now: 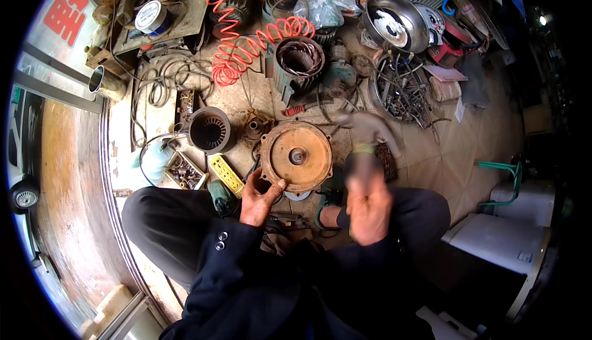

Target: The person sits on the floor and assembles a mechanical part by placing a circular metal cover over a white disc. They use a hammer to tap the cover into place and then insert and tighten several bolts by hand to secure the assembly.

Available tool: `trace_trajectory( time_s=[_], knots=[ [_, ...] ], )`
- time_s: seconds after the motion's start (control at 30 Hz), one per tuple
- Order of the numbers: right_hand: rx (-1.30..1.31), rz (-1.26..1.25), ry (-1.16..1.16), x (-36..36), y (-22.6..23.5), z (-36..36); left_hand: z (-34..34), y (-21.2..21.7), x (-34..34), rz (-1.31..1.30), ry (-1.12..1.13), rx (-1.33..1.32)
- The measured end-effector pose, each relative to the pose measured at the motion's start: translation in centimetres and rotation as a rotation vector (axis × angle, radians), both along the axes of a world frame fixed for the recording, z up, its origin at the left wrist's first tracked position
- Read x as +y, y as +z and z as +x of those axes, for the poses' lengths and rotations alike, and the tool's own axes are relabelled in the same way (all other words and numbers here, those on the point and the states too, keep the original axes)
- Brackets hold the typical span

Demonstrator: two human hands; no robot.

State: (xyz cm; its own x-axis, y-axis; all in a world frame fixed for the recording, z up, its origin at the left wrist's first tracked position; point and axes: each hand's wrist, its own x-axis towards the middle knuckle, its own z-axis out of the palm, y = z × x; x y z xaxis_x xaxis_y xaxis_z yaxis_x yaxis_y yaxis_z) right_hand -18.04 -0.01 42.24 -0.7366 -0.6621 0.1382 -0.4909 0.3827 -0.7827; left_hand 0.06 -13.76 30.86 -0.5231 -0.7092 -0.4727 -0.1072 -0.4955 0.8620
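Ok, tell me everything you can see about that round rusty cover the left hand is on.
The cover is a round disc of rusty orange-brown metal, apparently a motor end cover. A grey hub with a bore sits at its centre, and small lugs stick out around its rim. It faces up toward the camera, just ahead of the person's knees on the cluttered floor. The left hand grips its lower left edge, thumb on the face. The right hand is blurred and seems clear of it. What it rests on is hidden.

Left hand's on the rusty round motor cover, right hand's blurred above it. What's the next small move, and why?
Probably bring the right hand onto the cover's free right rim. Only the left hand grips its lower left edge, and the right hand is blurred, what it holds unclear.
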Motion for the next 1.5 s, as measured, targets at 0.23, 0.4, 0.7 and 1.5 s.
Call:
trace_trajectory(
  time_s=[0.23,0.4,0.7,1.5],
  knots=[
    [-1.008,-0.284,-0.474,1.4,-3.3,-3.5,2.5,-1.4,-0.3,0.273,0.323,0.016],
    [-1.307,-0.422,-0.583,0.8,-5.9,-4.0,1.7,-1.0,-1.1,0.260,0.449,0.009],
    [-1.223,-0.484,-0.697,0.2,-4.3,-2.9,1.1,0.5,-0.8,0.227,0.605,0.052],
    [-1.258,-0.482,-0.641,1.2,-4.5,-1.0,2.7,-1.1,0.3,0.129,0.437,0.071]
  ],
)
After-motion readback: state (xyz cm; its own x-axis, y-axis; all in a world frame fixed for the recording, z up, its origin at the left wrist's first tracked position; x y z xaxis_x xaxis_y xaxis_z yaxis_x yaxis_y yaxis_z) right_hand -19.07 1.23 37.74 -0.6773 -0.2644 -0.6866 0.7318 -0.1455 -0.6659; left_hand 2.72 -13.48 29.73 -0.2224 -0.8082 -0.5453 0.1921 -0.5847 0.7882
